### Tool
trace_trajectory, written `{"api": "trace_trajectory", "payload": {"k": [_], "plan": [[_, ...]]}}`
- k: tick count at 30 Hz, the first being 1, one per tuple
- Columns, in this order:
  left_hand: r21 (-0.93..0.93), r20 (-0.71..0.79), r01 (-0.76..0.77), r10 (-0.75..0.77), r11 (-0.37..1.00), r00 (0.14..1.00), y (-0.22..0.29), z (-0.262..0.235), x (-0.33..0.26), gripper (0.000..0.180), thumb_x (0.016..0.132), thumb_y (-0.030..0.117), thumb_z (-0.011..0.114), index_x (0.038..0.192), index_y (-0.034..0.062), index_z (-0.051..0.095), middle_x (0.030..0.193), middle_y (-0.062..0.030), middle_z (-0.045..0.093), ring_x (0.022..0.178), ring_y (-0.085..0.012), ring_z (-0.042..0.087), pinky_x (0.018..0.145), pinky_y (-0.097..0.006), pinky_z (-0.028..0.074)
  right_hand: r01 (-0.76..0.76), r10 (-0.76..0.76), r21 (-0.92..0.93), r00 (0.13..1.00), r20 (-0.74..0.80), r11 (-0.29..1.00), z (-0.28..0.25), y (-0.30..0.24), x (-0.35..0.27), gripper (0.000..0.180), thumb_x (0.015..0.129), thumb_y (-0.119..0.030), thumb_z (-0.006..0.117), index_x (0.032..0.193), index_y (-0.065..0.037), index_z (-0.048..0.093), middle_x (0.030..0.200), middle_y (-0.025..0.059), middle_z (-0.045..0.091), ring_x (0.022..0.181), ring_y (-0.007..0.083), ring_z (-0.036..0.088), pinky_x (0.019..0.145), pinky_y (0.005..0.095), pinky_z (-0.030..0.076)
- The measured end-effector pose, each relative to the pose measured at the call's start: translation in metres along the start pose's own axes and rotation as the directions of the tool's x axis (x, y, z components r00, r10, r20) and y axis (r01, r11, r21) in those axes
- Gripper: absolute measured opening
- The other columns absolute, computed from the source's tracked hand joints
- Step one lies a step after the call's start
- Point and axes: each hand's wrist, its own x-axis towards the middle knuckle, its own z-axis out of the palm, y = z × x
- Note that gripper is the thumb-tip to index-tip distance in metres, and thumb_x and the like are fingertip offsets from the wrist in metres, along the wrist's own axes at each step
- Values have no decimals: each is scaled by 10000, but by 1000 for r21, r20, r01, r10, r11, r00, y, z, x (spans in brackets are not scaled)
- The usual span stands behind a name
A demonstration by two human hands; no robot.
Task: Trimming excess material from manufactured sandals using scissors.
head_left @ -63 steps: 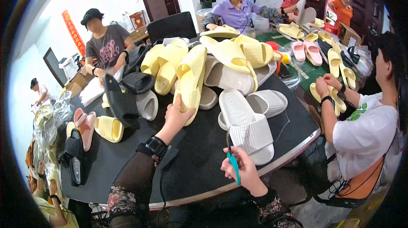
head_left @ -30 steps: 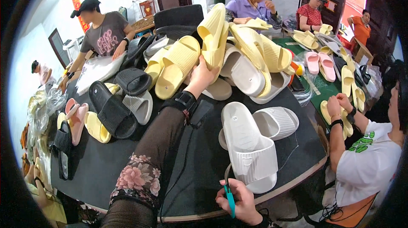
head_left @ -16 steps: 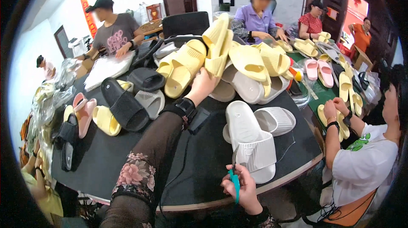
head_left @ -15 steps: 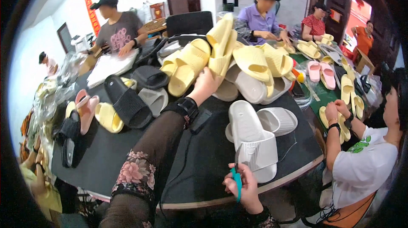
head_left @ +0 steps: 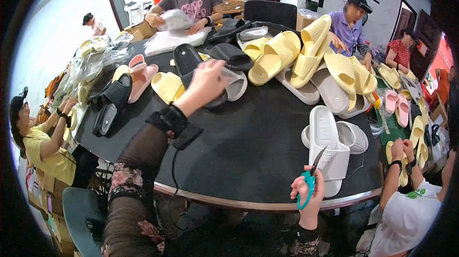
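Note:
My left hand (head_left: pixel 204 83) reaches far over the round black table (head_left: pixel 248 132). It lies over a black slipper (head_left: pixel 185 61), with its fingertips at a grey slipper (head_left: pixel 236 84) beside it. Whether it grips either one is hidden by the hand. My right hand (head_left: pixel 308 197) is at the table's near edge, closed on teal-handled scissors (head_left: pixel 311 178) whose blades point up. Just beyond the scissors lies a white slipper (head_left: pixel 327 144), with a second white one (head_left: pixel 353 135) to its right.
A heap of yellow slippers (head_left: pixel 306 53) and grey ones fills the far side. Pink (head_left: pixel 141 72) and black slippers (head_left: pixel 111 104) lie at the left. Several other people sit around the table; one at the right (head_left: pixel 406 209) holds a yellow slipper. A cable runs from my left wrist.
My left hand has left the yellow slipper pile and moved left to the black and grey slippers. The right hand still holds the scissors at the near edge.

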Motion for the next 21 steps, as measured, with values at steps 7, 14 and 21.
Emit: {"api": "trace_trajectory", "payload": {"k": [7, 14, 21], "plan": [[49, 195, 321, -325, 946, 925, -78, -23, -21, 496, 793, 394, 629, 1116, 20, 587, 1094, -202, 604, 1039, -391, 545, 886, -445, 436, 28, -29, -63, 999, -22, 998, 4, -1, 2, 412, 820, -147, 607, 1168, 13, 456, 696, 67, 561, 487, 86, 508, 415, 204, 417], [-430, 301, 337, -219, 838, 928, 13, 10, 6, 419, 761, 357, 649, 735, -59, 603, 712, -247, 597, 701, -372, 616, 645, -435, 480, 89, -91, -81, 995, -33, 993, 5, 1, -2, 434, 821, -145, 637, 1169, 33, 449, 679, 74, 568, 491, 88, 517, 423, 205, 428], [-804, 171, 56, 139, 592, 975, 158, 41, 48, 358, 816, 308, 627, 790, -48, 604, 742, -237, 610, 705, -360, 616, 649, -424, 473, 202, -208, -107, 977, -52, 974, 7, 9, -7, 445, 823, -163, 645, 1165, 35, 441, 678, 86, 560, 474, 105, 492, 428, 220, 415]]}}
